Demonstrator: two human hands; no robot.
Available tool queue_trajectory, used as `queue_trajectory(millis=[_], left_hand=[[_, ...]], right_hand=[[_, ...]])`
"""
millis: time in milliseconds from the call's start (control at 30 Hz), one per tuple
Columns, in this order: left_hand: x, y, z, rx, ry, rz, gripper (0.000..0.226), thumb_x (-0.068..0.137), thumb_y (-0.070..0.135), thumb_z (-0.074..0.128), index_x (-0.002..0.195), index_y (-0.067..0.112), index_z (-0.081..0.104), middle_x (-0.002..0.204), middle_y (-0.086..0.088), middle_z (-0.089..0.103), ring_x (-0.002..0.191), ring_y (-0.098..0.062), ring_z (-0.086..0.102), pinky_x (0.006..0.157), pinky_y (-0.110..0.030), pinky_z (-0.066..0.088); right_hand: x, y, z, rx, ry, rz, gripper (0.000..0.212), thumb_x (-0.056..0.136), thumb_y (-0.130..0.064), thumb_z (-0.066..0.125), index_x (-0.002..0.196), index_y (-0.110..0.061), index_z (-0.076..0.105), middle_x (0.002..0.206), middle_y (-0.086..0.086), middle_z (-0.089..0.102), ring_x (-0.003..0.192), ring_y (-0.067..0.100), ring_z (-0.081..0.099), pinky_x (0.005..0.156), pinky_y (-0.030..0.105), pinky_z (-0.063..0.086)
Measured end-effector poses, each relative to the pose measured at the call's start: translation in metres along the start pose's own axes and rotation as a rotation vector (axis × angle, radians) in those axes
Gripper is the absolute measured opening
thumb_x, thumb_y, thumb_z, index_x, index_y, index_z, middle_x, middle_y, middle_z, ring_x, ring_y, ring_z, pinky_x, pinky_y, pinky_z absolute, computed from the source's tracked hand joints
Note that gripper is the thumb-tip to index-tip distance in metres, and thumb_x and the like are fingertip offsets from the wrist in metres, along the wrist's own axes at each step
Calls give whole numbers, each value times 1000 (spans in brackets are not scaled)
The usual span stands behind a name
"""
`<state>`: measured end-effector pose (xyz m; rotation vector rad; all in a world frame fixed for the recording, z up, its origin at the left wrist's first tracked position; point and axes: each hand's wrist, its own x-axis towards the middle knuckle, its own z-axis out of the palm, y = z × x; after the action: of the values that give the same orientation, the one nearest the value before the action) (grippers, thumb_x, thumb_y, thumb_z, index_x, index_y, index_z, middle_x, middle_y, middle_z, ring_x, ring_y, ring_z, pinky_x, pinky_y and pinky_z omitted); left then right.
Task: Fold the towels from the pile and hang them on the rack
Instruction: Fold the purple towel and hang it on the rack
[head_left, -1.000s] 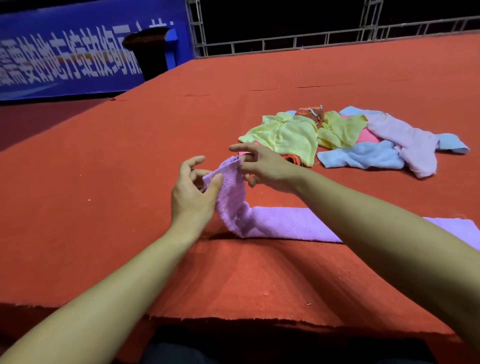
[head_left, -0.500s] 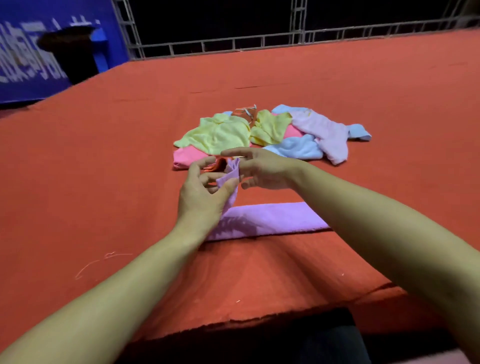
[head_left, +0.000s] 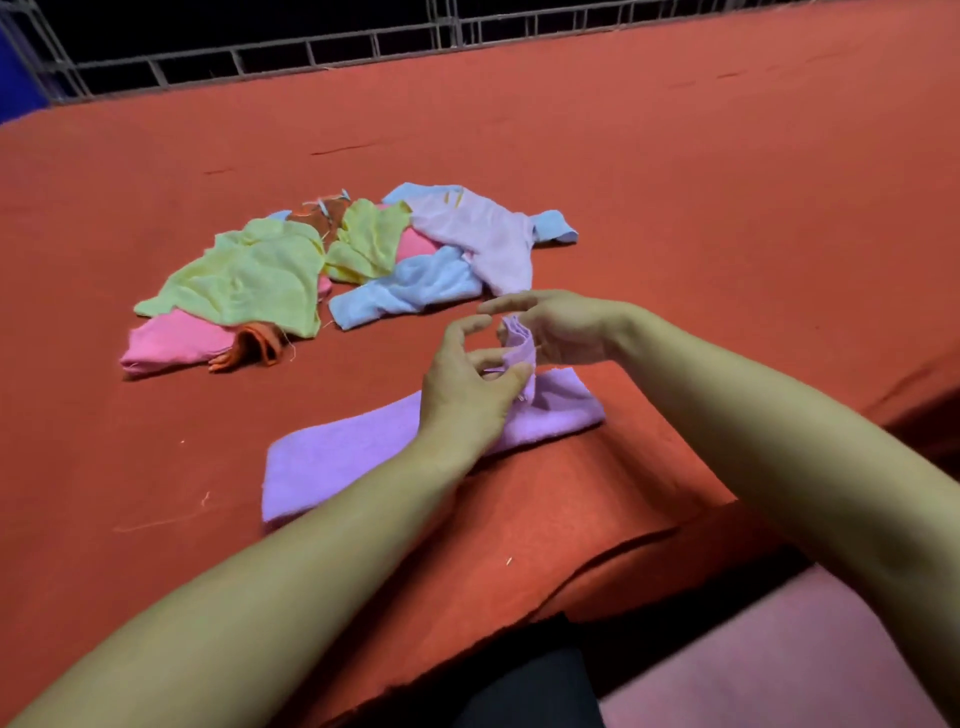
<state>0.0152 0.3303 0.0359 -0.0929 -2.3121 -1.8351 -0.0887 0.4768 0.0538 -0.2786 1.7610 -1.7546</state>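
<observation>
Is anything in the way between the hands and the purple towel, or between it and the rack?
Nothing: left hand and right hand both pinch the purple towel. No rack is in view, so that path cannot be judged.

Two hands (head_left: 467, 387) (head_left: 563, 330), one purple towel (head_left: 353, 457), pile (head_left: 332, 270): two yellow, two blue, one pink, one lilac, one orange.

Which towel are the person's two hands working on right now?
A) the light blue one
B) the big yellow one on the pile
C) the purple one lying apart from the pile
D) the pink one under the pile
C: the left hand and the right hand both pinch a raised end of the purple towel, which lies on the red cloth nearer the person than the pile.
</observation>
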Motion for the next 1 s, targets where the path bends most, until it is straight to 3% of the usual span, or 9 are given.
queue_trajectory(millis=[133, 300, 433, 567, 700, 767, 833, 933, 1000], left_hand=[[4, -6, 28, 20, -42, -19, 52, 80, 9, 78, 117, 29, 47, 85, 11, 69, 70, 2, 65, 74, -23, 54], [7, -13, 42, 113, -55, 2, 52, 79, 13, 79, 115, 32, 47, 89, 6, 72, 69, -1, 67, 69, -22, 55], [1, -19, 43, 198, -189, -40, 56, 77, 18, 81, 113, 41, 44, 93, 11, 71, 75, 0, 67, 64, -19, 53], [-2, -17, 35, 225, -162, 9, 51, 80, 22, 80, 115, 41, 48, 96, 15, 71, 74, 5, 63, 71, -13, 48], [-6, -19, -5, 251, -51, 101, 42, 83, 10, 74, 111, 35, 54, 93, 13, 71, 67, -5, 63, 69, -22, 50], [-9, -25, -33, 327, -2, 137, 39, 85, 5, 69, 111, 32, 57, 91, 17, 69, 73, -3, 65, 71, -16, 48], [-13, -29, -61, 468, 43, 176, 35, 88, 4, 63, 114, 27, 61, 95, 19, 68, 83, -2, 66, 73, -10, 44], [-19, -36, -97, 738, -13, 222, 32, 93, 10, 56, 122, 21, 63, 119, 7, 67, 110, -16, 62, 92, -20, 40], [-24, -42, -113, 872, -131, 195, 38, 98, 28, 46, 135, 21, 56, 139, 1, 56, 130, -21, 49, 107, -27, 30]], right_hand=[[-6, 17, -29, -59, 92, -2, 44, 94, 7, 41, 128, -16, 55, 81, 0, 65, 75, 13, 67, 67, 25, 53], [-6, 30, -43, -161, 119, -7, 41, 93, 8, 42, 125, -16, 53, 71, -4, 62, 63, 9, 58, 51, 20, 42], [-8, 35, -45, -392, 136, -5, 54, 86, 16, 36, 129, -14, 50, 85, -1, 66, 74, 15, 60, 61, 24, 46], [-16, 36, -52, -423, 355, -24, 57, 85, 14, 31, 132, -11, 52, 97, 0, 65, 68, 12, 56, 58, 25, 41], [-31, 38, -56, -530, 544, -70, 47, 90, 2, 34, 128, -12, 57, 94, -3, 66, 66, 7, 53, 56, 20, 41], [-37, 37, -46, -719, 551, -113, 47, 88, 1, 36, 127, -13, 60, 98, -3, 67, 69, 2, 53, 62, 18, 43], [-38, 33, -22, -872, 531, -156, 46, 88, -1, 40, 126, -16, 61, 104, -2, 67, 79, 8, 58, 79, 23, 46], [-31, 30, 28, -1057, 504, -270, 48, 83, -3, 44, 124, -17, 63, 116, 2, 69, 104, 21, 62, 90, 26, 44], [-21, 33, 66, -1174, 428, -350, 47, 83, -6, 48, 126, -18, 63, 121, 6, 65, 113, 26, 56, 97, 35, 43]])
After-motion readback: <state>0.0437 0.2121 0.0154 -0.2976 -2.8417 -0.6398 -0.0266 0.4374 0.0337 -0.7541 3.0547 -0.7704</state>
